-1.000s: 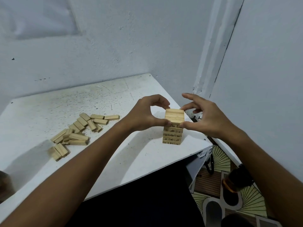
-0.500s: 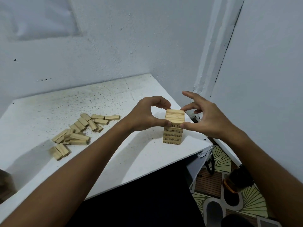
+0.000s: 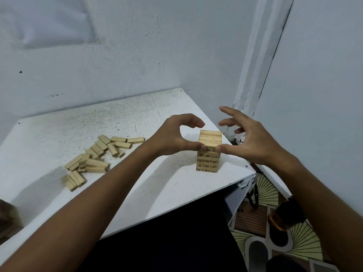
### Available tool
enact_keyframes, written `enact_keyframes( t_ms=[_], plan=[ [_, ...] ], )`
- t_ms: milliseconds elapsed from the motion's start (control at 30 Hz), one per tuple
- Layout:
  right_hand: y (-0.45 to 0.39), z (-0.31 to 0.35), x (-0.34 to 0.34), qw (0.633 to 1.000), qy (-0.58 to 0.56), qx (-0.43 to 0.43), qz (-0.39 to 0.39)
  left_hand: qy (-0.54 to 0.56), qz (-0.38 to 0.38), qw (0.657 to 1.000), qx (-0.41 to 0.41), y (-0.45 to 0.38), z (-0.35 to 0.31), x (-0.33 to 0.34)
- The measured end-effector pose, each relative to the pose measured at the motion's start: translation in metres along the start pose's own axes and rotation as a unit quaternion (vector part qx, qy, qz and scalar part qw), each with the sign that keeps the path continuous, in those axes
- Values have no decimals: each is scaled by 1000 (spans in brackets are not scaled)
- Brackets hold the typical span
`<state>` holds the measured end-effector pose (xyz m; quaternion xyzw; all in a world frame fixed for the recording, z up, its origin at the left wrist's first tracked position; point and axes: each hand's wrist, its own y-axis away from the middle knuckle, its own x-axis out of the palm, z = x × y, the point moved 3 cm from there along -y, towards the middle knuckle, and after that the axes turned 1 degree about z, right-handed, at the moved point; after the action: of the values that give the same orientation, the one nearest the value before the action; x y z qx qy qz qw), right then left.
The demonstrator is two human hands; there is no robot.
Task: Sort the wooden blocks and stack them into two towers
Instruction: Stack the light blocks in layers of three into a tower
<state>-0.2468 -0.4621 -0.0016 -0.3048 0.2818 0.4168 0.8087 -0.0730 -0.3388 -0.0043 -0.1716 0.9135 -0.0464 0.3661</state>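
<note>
right hand point(image 3: 253, 142) fingers spread wider — lifted off the tower point(image 3: 209, 152) top

Both hands raised, facing: left hand point(image 3: 172, 137) fingers curled, thumb extended; right hand point(image 3: 249, 142) fingers spread.
</note>
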Motion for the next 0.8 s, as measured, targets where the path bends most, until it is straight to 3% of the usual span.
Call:
enact_keyframes(
  t_ms=[167,367,500,667,800],
  plan=[
    [-1,22,-1,998,11,-32,-54,-11,-13,1000,-10,12,2,-13],
    [-9,68,38,992,-33,-118,-39,-33,-49,997,-48,56,20,-44],
    [-17,89,88,989,-84,-121,15,-42,-89,992,-83,108,36,-72],
    [-31,88,161,987,-71,-64,126,-85,-155,972,-155,177,64,-94],
    [-40,95,203,982,-67,-59,164,-122,-187,958,-181,221,80,-90]
  ],
)
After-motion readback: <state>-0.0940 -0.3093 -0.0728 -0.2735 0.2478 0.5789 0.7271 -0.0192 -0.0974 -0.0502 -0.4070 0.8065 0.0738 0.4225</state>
